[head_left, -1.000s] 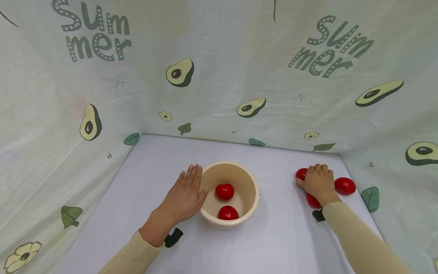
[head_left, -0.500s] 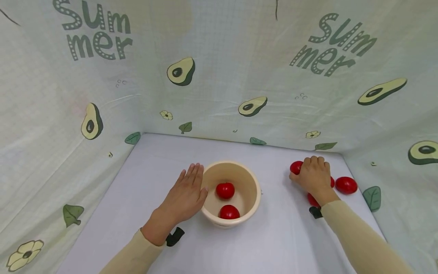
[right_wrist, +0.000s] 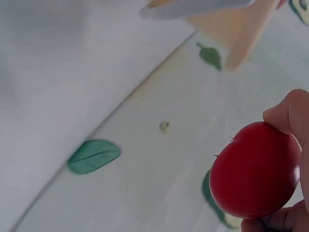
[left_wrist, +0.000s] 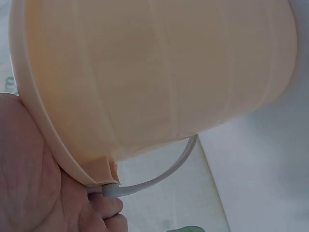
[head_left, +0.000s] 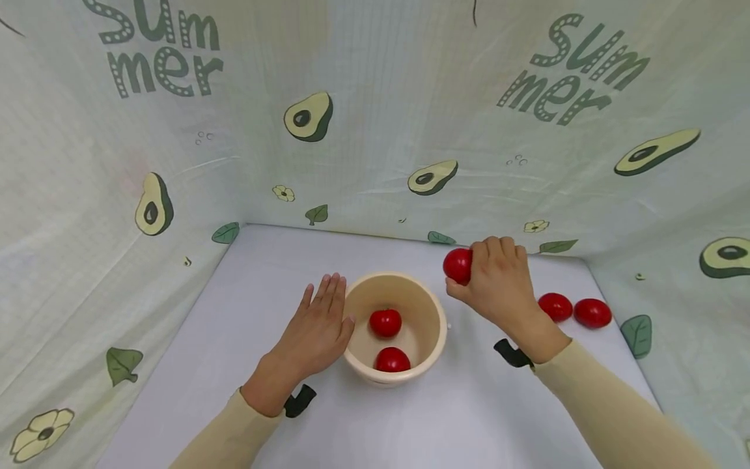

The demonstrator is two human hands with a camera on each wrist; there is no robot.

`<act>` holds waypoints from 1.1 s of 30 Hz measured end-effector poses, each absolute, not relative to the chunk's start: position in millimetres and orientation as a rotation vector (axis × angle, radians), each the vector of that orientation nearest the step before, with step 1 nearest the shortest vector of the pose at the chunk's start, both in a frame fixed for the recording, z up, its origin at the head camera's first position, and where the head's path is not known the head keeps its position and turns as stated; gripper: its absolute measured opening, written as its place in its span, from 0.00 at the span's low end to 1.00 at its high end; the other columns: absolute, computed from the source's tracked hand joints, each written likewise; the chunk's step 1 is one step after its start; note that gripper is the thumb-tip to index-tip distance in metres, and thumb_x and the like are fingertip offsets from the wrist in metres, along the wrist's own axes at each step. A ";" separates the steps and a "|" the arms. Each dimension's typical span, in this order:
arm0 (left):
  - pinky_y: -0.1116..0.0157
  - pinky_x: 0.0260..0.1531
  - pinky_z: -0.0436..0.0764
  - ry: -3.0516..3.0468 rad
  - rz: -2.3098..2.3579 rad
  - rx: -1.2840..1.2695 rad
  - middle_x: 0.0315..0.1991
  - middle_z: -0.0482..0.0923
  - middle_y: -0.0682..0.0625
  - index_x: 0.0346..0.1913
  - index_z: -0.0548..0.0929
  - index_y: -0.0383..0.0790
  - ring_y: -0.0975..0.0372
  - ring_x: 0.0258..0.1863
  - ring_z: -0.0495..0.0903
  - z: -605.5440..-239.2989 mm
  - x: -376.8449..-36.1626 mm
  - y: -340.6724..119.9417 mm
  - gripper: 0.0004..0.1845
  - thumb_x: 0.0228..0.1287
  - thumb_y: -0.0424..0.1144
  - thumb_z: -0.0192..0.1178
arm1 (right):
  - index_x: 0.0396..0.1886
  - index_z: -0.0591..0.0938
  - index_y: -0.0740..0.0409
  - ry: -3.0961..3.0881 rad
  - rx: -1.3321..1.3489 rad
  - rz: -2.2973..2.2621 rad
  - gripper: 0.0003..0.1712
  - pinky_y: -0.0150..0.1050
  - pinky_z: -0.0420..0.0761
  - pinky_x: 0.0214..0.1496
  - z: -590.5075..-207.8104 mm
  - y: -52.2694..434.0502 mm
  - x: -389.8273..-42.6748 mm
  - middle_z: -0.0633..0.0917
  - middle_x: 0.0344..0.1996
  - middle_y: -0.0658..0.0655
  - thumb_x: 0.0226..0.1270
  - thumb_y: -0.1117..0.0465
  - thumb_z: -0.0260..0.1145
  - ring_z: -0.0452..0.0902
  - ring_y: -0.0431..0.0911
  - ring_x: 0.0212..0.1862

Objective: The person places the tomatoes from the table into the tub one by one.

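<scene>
Now the right hand (head_left: 497,281) is gripping a glossy tomato (head_left: 457,265), withdrawing from the surface's (head_left: 457,417) right edge; the straight-fingered left hand (head_left: 316,333) is touching the round plastic bucket (head_left: 424,314).

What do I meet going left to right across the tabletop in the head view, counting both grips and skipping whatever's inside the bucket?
Left grip → cream bucket → held tomato → right grip → nearer loose tomato → rightmost tomato.

White surface (head_left: 281,277); pale cloth (head_left: 363,130) behind and at sides, printed avocados (head_left: 308,117), leaves (head_left: 122,366), flowers (head_left: 42,434), "Summer" lettering (head_left: 577,68); soft light.
</scene>
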State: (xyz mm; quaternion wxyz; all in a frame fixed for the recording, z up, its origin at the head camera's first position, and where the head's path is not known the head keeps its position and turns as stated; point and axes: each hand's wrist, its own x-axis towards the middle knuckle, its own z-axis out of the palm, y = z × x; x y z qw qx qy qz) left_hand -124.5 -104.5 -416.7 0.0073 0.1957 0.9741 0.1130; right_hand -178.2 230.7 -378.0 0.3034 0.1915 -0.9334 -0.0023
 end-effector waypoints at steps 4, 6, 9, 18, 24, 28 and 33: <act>0.42 0.83 0.48 3.053 0.337 0.614 0.84 0.51 0.35 0.83 0.54 0.29 0.44 0.85 0.47 -415.2 -125.0 -104.4 0.39 0.83 0.52 0.45 | 0.40 0.79 0.70 -2.420 0.675 0.044 0.37 0.54 0.76 0.38 -371.2 192.6 -164.0 0.81 0.34 0.67 0.54 0.38 0.73 0.74 0.61 0.39; 0.42 0.83 0.48 3.058 0.326 0.619 0.84 0.52 0.36 0.83 0.55 0.29 0.44 0.85 0.48 -414.7 -125.1 -104.8 0.38 0.83 0.52 0.45 | 0.39 0.79 0.68 -2.420 0.737 0.052 0.36 0.51 0.75 0.37 -374.7 176.0 -157.3 0.81 0.34 0.64 0.54 0.37 0.73 0.74 0.59 0.39; 0.42 0.83 0.49 3.063 0.318 0.629 0.84 0.52 0.35 0.83 0.55 0.29 0.44 0.85 0.49 -414.9 -125.2 -105.2 0.38 0.83 0.52 0.46 | 0.39 0.81 0.65 -2.474 0.800 0.053 0.36 0.48 0.74 0.38 -385.8 155.8 -148.6 0.81 0.34 0.61 0.54 0.35 0.73 0.74 0.56 0.40; 0.43 0.83 0.51 3.060 0.363 0.637 0.84 0.53 0.35 0.82 0.56 0.29 0.44 0.85 0.49 -417.6 -124.7 -105.6 0.37 0.83 0.51 0.46 | 0.39 0.81 0.62 -2.568 0.892 0.046 0.34 0.46 0.73 0.40 -415.2 131.9 -137.3 0.81 0.33 0.57 0.55 0.35 0.72 0.74 0.53 0.40; 0.43 0.83 0.52 3.063 0.358 0.645 0.84 0.53 0.35 0.82 0.56 0.28 0.44 0.85 0.49 -418.1 -124.9 -106.2 0.37 0.83 0.50 0.46 | 0.40 0.81 0.61 -2.576 0.928 0.016 0.34 0.45 0.73 0.41 -417.6 129.6 -135.8 0.81 0.33 0.56 0.55 0.34 0.72 0.74 0.52 0.41; 0.43 0.83 0.52 3.062 0.351 0.645 0.84 0.53 0.35 0.82 0.56 0.29 0.44 0.85 0.49 -417.6 -124.9 -106.0 0.38 0.83 0.51 0.46 | 0.41 0.82 0.61 -2.578 0.949 0.006 0.37 0.46 0.73 0.43 -417.1 128.3 -135.4 0.81 0.35 0.56 0.55 0.31 0.73 0.75 0.53 0.43; 0.43 0.83 0.51 3.044 0.349 0.620 0.84 0.52 0.35 0.83 0.55 0.29 0.44 0.85 0.48 -415.9 -124.6 -105.3 0.38 0.83 0.51 0.46 | 0.39 0.81 0.61 -2.547 0.932 0.008 0.35 0.46 0.72 0.40 -417.2 130.0 -135.6 0.81 0.33 0.56 0.59 0.31 0.72 0.75 0.53 0.41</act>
